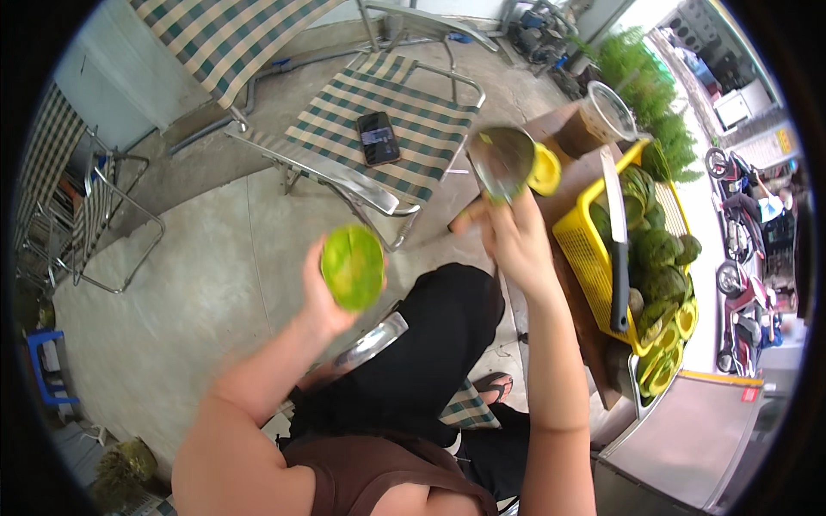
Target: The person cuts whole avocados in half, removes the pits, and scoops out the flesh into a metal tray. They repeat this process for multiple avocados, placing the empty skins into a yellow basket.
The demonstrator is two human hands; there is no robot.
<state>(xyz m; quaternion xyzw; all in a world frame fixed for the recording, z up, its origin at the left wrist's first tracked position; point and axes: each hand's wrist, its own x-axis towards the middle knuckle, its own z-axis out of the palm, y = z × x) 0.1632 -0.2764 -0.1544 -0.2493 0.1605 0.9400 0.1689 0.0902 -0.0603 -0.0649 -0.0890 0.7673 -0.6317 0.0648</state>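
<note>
My left hand [326,293] holds a hollowed avocado half [353,267], its green inside turned up towards me. My right hand [516,235] is blurred beside the table, its fingertips at the near edge of a round, shiny metal vessel [502,161]. Whether it grips the vessel or some smaller tool cannot be told. Yellow avocado flesh [546,171] shows at the vessel's right side. A yellow plastic basket [581,248] of green avocados [658,248] stands to the right. Across its rim lies a knife [617,245] with a black handle.
A plastic cup of brown liquid [590,122] stands on the wooden table [555,122]. Cut avocado halves [664,371] lie on a tray beyond the basket. A phone [378,138] rests on a checked folding chair [342,97] ahead. Motorbikes [742,290] stand outside at right.
</note>
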